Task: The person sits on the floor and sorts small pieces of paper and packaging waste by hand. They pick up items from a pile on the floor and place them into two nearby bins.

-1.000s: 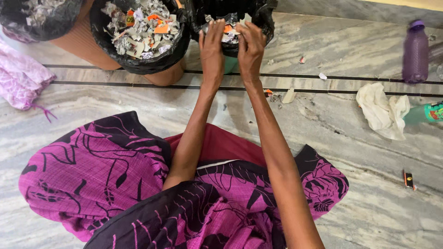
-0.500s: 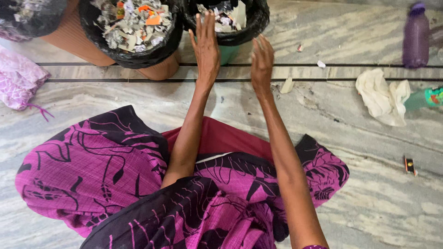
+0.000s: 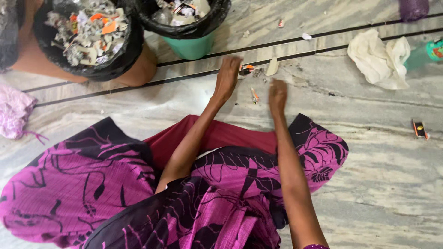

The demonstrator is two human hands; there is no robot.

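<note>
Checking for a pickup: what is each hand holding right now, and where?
Nothing visibly held. The left hand reaches toward scraps on the floor; the right hand hovers, fingers curled.

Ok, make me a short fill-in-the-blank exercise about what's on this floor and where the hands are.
1. The small green bin is lined with a ____ plastic bag.
2. The crumpled ____ cloth lies on the marble floor to the right.
3. The left hand reaches toward the torn paper scraps on the ____.
4. The right hand holds ____.

Missing words: black; white; floor; nothing
</note>
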